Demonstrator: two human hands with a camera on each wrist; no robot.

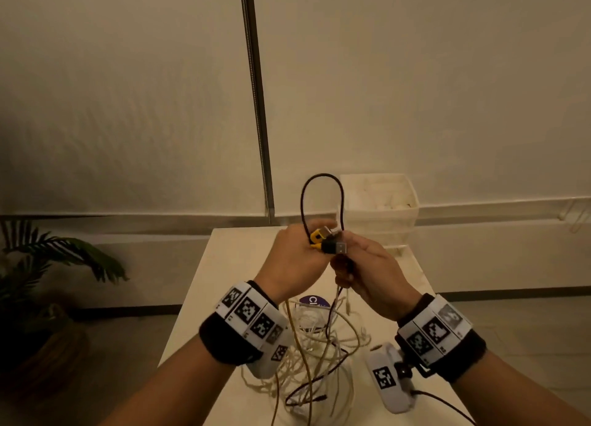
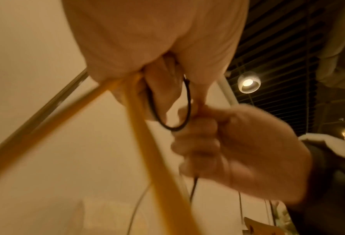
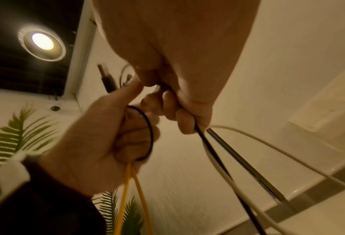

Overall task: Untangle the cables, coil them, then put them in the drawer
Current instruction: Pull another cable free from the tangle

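Note:
Both hands are raised above the table, close together. My left hand [image 1: 300, 249] grips a yellow cable [image 2: 147, 143] with its yellow connector [image 1: 316, 235], and a loop of the black cable [image 1: 323, 198] arches above the fists. My right hand [image 1: 361, 262] curls round the black cable [image 3: 207, 143] together with a white cable [image 3: 227, 179], both hanging below it. A black USB plug [image 1: 337, 248] sticks out between the two hands. The strands drop into a tangle of cream, yellow and black cables [image 1: 319, 355] on the white table [image 1: 224, 281]. Fingertips are hidden in the head view.
A white plastic drawer unit [image 1: 380, 208] stands at the table's far right corner. A purple sticker [image 1: 315, 301] lies under the cables. A potted palm [image 1: 48, 265] is on the floor to the left, and a metal pole [image 1: 256, 89] runs up the wall behind.

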